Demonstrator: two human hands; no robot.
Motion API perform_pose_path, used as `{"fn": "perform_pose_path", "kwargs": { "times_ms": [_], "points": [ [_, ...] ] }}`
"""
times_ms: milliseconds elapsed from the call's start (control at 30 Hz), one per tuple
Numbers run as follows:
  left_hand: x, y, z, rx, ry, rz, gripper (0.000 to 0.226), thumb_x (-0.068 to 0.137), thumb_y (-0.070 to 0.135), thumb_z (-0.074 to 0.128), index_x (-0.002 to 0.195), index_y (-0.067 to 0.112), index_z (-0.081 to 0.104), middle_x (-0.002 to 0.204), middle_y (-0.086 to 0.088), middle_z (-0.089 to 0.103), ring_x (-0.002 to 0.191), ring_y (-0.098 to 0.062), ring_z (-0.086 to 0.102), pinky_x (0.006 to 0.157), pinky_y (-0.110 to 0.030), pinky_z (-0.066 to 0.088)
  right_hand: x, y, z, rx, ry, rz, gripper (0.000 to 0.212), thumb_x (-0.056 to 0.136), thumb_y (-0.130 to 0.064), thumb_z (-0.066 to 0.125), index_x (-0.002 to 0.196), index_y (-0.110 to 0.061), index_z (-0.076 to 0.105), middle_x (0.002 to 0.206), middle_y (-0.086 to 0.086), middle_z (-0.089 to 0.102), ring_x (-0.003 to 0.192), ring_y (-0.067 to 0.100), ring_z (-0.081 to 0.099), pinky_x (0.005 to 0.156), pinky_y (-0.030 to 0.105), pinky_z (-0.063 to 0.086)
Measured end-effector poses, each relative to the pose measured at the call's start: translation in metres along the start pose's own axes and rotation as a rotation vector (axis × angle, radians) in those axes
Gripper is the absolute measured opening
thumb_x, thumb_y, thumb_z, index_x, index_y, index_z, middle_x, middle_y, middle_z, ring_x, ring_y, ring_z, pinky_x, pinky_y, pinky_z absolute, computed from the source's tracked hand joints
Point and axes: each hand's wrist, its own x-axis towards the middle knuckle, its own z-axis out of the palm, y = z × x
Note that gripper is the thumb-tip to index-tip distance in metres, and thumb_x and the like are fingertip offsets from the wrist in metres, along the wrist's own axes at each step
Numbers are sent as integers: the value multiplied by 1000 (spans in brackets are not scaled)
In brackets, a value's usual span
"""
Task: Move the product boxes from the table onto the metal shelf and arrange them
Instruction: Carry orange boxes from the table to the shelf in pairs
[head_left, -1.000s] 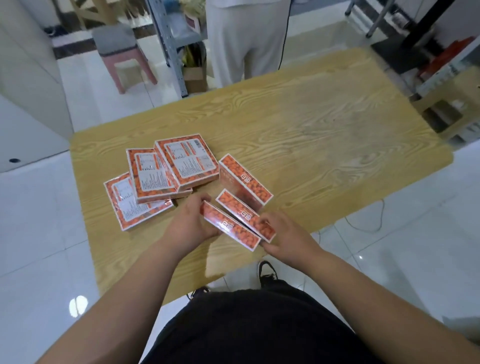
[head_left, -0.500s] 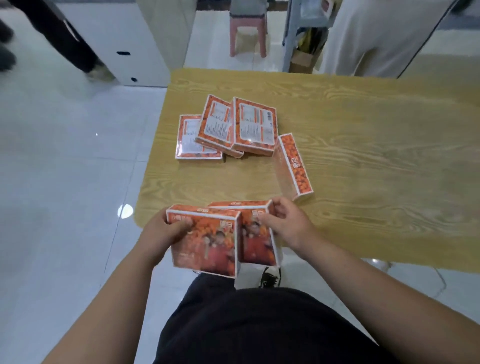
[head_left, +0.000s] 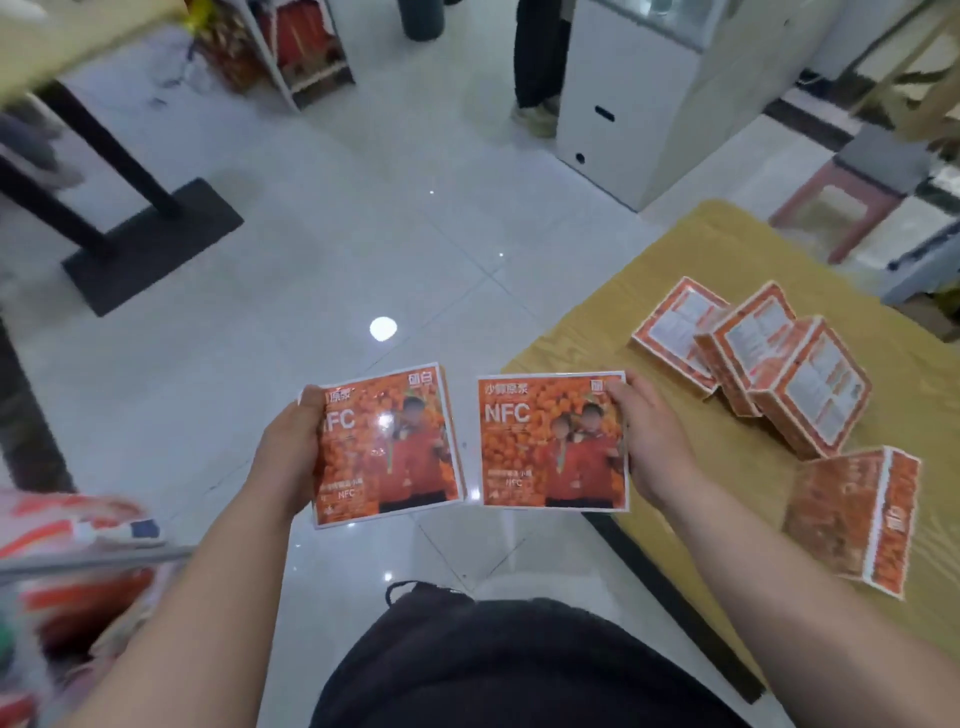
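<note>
My left hand (head_left: 288, 457) grips one orange product box (head_left: 389, 447) by its left edge, front face up, over the white floor. My right hand (head_left: 652, 441) holds a second orange box (head_left: 545, 441) by its right edge, just beside the wooden table (head_left: 597, 332). Three more boxes (head_left: 753, 358) lie overlapping on the table at the right, label sides up. Another box (head_left: 852, 519) stands on edge near the table's front. A metal shelf (head_left: 291, 52) with orange goods shows at the top, blurred.
A black stand base (head_left: 150, 244) sits on the floor at the left. A white cabinet (head_left: 623, 104) and a person's legs (head_left: 535, 62) are ahead. A pink stool (head_left: 852, 197) stands beyond the table. Blurred orange packaging (head_left: 67, 561) fills the lower left.
Both hands have lifted a box each off the table and drawn them apart. My view has swung left, so the table now lies to my right.
</note>
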Motion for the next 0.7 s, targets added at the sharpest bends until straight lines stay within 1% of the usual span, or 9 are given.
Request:
{"fn": "perform_pose_path", "kwargs": {
  "times_ms": [100,200,267,367,500,533,600,633,700],
  "points": [
    [11,-1,-55,-87,91,-36,40,102,50,43,94,17,64,85,-7,72,72,-24,70,73,-41,57,17,-21,64,-104,-97,-48,25,95,-49,52,105,-34,68,104,0,75,96,27,72,79,44,54],
    [17,0,-110,-128,185,-44,41,102,51,43,92,17,65,83,-6,74,73,-25,70,78,-45,58,30,-35,140,-185,-202,-100,36,92,-47,51,113,-22,67,106,9,75,102,34,71,83,45,55],
    [18,3,-144,-157,237,-56,43,102,51,43,94,16,66,85,-9,75,79,-28,72,82,-48,58,34,-41,191,-231,-280,-109,39,88,-50,53,113,-23,68,106,7,75,101,31,72,86,45,55],
    [16,7,-194,-200,351,-49,43,102,49,43,98,12,64,92,-15,73,87,-33,72,82,-50,58,43,-42,266,-300,-429,-96,45,81,-55,55,113,-25,69,108,7,75,100,29,73,95,55,54],
    [6,-7,-250,-353,491,-109,48,94,58,51,106,15,66,100,-16,75,91,-36,73,87,-61,55,54,-43,352,-408,-616,-116,32,96,-44,49,110,-22,67,106,6,75,96,25,74,85,44,59],
    [3,-11,-258,-398,526,-118,45,96,56,50,105,14,66,100,-17,75,87,-33,74,85,-59,56,56,-45,372,-453,-660,-126,30,97,-43,47,106,-23,67,103,5,75,91,22,74,78,39,58],
    [-2,-11,-265,-459,609,-117,36,101,45,48,96,14,65,86,-13,75,71,-22,73,72,-42,60,61,-52,410,-524,-755,-165,27,100,-42,44,101,-23,64,96,2,72,82,18,70,65,30,49],
    [-3,-10,-266,-481,653,-117,33,102,39,46,89,15,64,72,-7,73,61,-18,70,65,-33,57,65,-55,429,-572,-806,-190,27,101,-41,42,102,-23,61,94,1,70,82,17,67,63,29,44],
    [-9,-7,-267,-546,757,-126,31,102,32,45,80,17,62,58,0,67,55,-18,64,62,-29,52,68,-65,466,-646,-932,-211,25,102,-41,40,102,-23,57,92,-1,66,80,17,62,63,30,41]
  ]
}}
